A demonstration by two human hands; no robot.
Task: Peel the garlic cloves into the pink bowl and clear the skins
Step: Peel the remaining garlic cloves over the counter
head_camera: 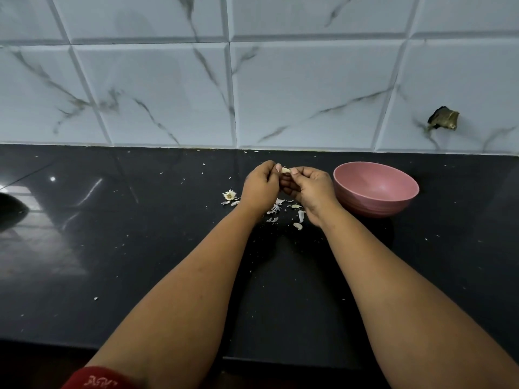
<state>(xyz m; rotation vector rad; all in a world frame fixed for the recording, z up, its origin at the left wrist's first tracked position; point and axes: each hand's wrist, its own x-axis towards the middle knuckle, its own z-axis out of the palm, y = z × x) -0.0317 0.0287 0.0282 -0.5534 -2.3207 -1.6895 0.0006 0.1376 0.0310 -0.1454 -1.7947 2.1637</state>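
Note:
Both my hands meet above the black counter, just left of the pink bowl. A pale garlic clove is pinched between the fingertips of my left hand and my right hand. Loose garlic skins lie scattered on the counter under and between my wrists. A garlic root base with skin bits lies to the left of my left hand. The part of the bowl's inside that I can see holds nothing; its near side is hidden by the rim.
The black counter carries small white flecks all over. A tiled marble-look wall rises behind it, with a broken hole at the right. A dark object sits at the far left edge.

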